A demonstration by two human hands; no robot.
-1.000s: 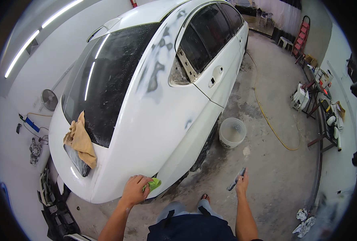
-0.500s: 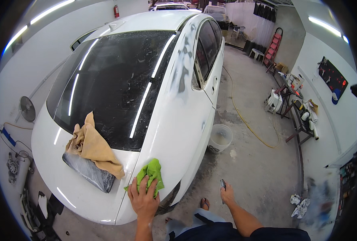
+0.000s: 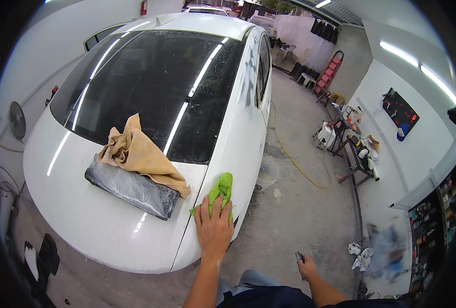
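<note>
My left hand (image 3: 215,226) presses a green cloth (image 3: 220,192) against the white rear side panel of the car (image 3: 228,143), just right of the trunk lid seam. Its fingers lie over the crumpled cloth's near part. Low at the right, away from the car, my right hand (image 3: 307,268) is closed around a small dark, metallic-looking object (image 3: 300,256), whose kind I cannot make out. On the trunk lid, left of my left hand, a tan cloth (image 3: 148,157) lies bunched partly over a dark, flat slab-like item (image 3: 133,187) with whitish smears.
A translucent bucket (image 3: 267,172) stands beside the car. A yellow hose (image 3: 289,157) runs along the concrete floor. Cluttered work tables (image 3: 355,159) line the right wall, with a red stepladder (image 3: 329,74) farther back. Crumpled white material (image 3: 362,257) lies at the lower right.
The view has shifted, so the car sits differently in the picture. My left hand and the green cloth keep about the same spot on the panel. My right hand appears lower and farther right.
</note>
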